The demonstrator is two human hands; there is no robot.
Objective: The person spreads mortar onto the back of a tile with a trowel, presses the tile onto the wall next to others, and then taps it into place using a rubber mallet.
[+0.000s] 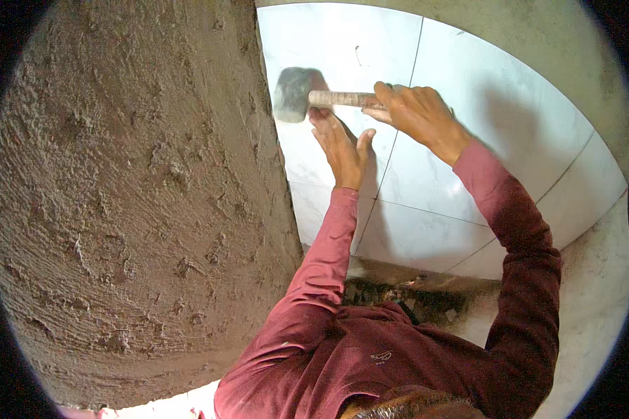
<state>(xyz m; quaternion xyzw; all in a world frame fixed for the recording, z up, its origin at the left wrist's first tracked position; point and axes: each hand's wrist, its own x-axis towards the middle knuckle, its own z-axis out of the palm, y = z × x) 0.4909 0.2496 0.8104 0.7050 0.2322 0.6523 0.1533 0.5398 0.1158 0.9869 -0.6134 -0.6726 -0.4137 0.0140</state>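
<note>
My right hand (418, 112) grips the wooden handle of a grey rubber mallet (293, 94). Its head is against the upper left part of a white wall tile (342, 49), close to the tile's left edge. My left hand (342, 146) lies flat on the same tile just below the mallet handle, fingers pointing up and spread a little. Both arms wear dark red sleeves.
A rough grey mortar wall (133, 195) fills the left side and meets the tiles at a corner. More white tiles (496, 126) with thin joints cover the right. Below them is a dark untiled strip with rubble (405, 293).
</note>
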